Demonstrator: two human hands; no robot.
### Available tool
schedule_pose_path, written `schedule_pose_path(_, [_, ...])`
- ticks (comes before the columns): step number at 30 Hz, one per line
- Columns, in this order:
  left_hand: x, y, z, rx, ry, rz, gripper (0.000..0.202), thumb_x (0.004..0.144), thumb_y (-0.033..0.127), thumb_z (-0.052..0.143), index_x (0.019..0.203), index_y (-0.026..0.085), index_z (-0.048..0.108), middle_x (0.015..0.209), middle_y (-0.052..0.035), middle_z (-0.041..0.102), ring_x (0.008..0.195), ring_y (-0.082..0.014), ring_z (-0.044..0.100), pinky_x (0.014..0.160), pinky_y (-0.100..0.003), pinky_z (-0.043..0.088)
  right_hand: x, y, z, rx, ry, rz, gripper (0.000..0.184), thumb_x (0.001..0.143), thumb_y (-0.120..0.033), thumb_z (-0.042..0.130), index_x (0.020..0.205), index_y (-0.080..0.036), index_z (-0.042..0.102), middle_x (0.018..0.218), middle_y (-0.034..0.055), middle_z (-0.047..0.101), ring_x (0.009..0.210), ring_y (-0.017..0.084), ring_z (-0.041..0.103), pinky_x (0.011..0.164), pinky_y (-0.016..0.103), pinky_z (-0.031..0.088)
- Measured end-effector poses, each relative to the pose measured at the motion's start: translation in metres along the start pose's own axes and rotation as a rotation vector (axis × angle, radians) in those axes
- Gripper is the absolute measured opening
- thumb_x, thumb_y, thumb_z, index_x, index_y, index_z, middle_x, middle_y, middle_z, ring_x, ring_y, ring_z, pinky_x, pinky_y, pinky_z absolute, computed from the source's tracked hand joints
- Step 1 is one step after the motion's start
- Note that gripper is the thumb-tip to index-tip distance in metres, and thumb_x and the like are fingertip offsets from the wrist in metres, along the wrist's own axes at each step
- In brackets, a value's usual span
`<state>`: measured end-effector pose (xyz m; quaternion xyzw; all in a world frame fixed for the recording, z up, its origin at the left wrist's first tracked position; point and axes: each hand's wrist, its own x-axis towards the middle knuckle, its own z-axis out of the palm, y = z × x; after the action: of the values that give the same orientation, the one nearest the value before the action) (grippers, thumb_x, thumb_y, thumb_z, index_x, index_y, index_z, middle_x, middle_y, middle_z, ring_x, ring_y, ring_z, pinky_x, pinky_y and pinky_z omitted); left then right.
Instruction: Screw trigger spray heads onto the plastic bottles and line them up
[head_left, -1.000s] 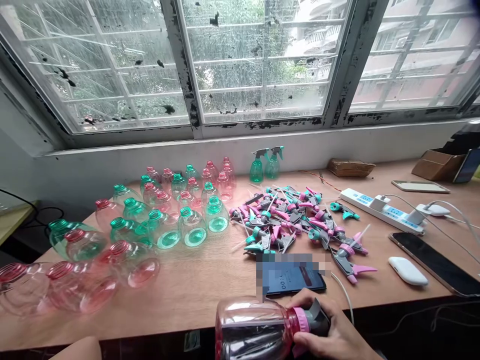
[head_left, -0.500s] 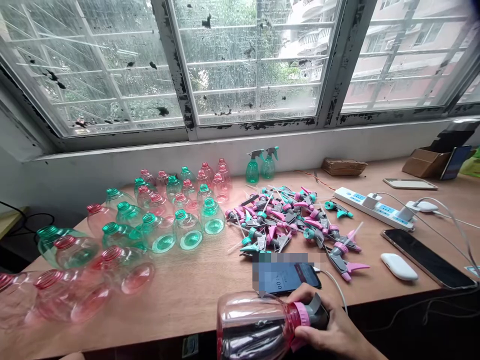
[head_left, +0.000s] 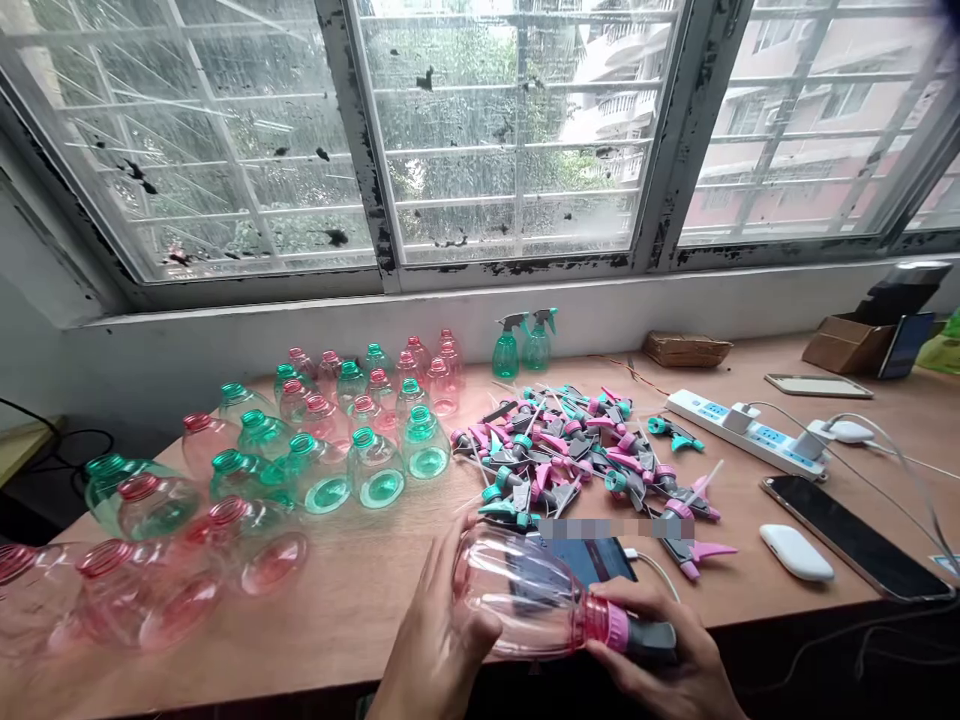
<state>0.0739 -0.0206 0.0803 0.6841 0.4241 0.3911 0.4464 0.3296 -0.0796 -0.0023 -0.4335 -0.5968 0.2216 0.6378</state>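
Pink bottle (head_left: 517,600) is held on its side at six o'clock in the view, over the near edge of the desk (head_left: 360,600), its neck toward about four o'clock. The left hand (head_left: 441,612) has its fingers clamped around the base end; the right hand (head_left: 691,645) has its fingers clamped about the pink-collared spray head (head_left: 649,640) at the neck. From the bottle, a phone (head_left: 596,560) lies just beside it toward two o'clock, piled spray heads (head_left: 559,440) near twelve, open-necked bottles (head_left: 324,475) toward ten.
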Motion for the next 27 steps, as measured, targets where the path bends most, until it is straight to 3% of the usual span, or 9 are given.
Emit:
schedule_pose_path(3, [0.018,-0.013,-0.005,0.009,-0.046,-0.054,0.086,0.090,0.080,0.064,0.157,0.027,0.056,0.165,-0.0139,0.055,0.157,-0.0420,0.046,0.133,-0.057,0.036,0.003,-0.005,0.003,-0.066,-0.082,0.014,0.032,0.086,-0.023,0.091,0.116,-0.030,0.083,0.100,0.0029,0.090,0.085,0.022,0.086,0.080,0.020,0.067])
schedule_pose_path(6, [0.018,-0.034,-0.008,-0.090,-0.123,-0.115,0.073,0.098,0.065,0.067,0.162,0.034,0.050,0.171,-0.0090,0.051,0.160,-0.0393,0.045,0.133,-0.056,0.036,0.005,-0.010,0.009,-0.078,-0.084,0.224,0.025,0.086,-0.038,0.093,0.106,-0.024,0.085,0.097,0.0078,0.089,0.085,0.025,0.084,0.076,0.026,0.067])
schedule_pose_path(8, [0.013,-0.052,-0.005,-0.201,-0.080,-0.038,0.072,0.095,0.055,0.076,0.161,0.041,0.050,0.177,-0.0037,0.044,0.165,-0.0371,0.036,0.135,-0.051,0.035,0.007,-0.011,0.013,0.048,-0.063,0.426,0.037,0.086,-0.052,0.090,0.104,-0.020,0.082,0.089,0.0091,0.087,0.079,0.025,0.082,0.073,0.030,0.066])
schedule_pose_path(11, [0.008,-0.075,0.001,-0.404,-0.069,0.090,0.100,0.085,0.044,0.090,0.168,0.048,0.033,0.180,-0.0018,0.037,0.169,-0.0350,0.026,0.138,-0.049,0.025,0.010,-0.011,0.018,0.326,-0.106,0.613,0.048,0.088,-0.061,0.086,0.104,-0.017,0.074,0.077,0.0079,0.085,0.071,0.025,0.081,0.069,0.034,0.067])
schedule_pose_path(15, [0.008,-0.083,-0.005,-0.277,-0.138,0.165,0.088,0.087,0.037,0.089,0.164,0.043,0.046,0.185,-0.0015,0.025,0.171,-0.0375,0.017,0.139,-0.050,0.020,0.011,-0.009,0.018,0.406,-0.137,0.600,0.049,0.086,-0.058,0.090,0.103,-0.017,0.070,0.073,0.0071,0.084,0.067,0.023,0.080,0.067,0.033,0.064])
schedule_pose_path(18, [0.006,-0.077,-0.013,-0.243,-0.162,0.099,0.077,0.097,0.036,0.078,0.164,0.047,0.043,0.185,0.0003,0.025,0.172,-0.0348,0.016,0.139,-0.052,0.017,0.008,-0.005,0.018,0.387,-0.128,0.560,0.049,0.087,-0.057,0.089,0.106,-0.017,0.070,0.072,0.0056,0.082,0.066,0.021,0.078,0.067,0.032,0.062])
schedule_pose_path(21, [0.004,-0.073,-0.012,-0.452,-0.202,0.027,0.096,0.090,0.050,0.084,0.168,0.051,0.029,0.185,-0.0010,0.023,0.170,-0.0385,0.021,0.137,-0.055,0.023,0.004,0.003,0.017,0.279,-0.116,0.489,0.047,0.085,-0.058,0.089,0.104,-0.018,0.076,0.077,0.0053,0.080,0.068,0.021,0.075,0.066,0.031,0.059])
schedule_pose_path(24, [0.005,-0.075,-0.008,-0.534,-0.234,0.038,0.102,0.082,0.060,0.088,0.168,0.041,0.037,0.185,-0.0075,0.024,0.169,-0.0442,0.023,0.136,-0.057,0.027,0.001,0.012,0.015,0.082,-0.103,0.385,0.043,0.076,-0.053,0.096,0.100,-0.020,0.083,0.086,0.0070,0.079,0.075,0.023,0.073,0.069,0.030,0.057])
schedule_pose_path(27, [0.006,-0.088,-0.012,-0.459,-0.288,0.045,0.102,0.080,0.047,0.094,0.166,0.040,0.040,0.183,-0.0087,0.030,0.167,-0.0434,0.028,0.136,-0.057,0.028,0.000,0.017,0.014,0.153,-0.156,0.453,0.049,0.079,-0.059,0.092,0.104,-0.019,0.080,0.080,0.0068,0.080,0.072,0.023,0.074,0.068,0.032,0.057])
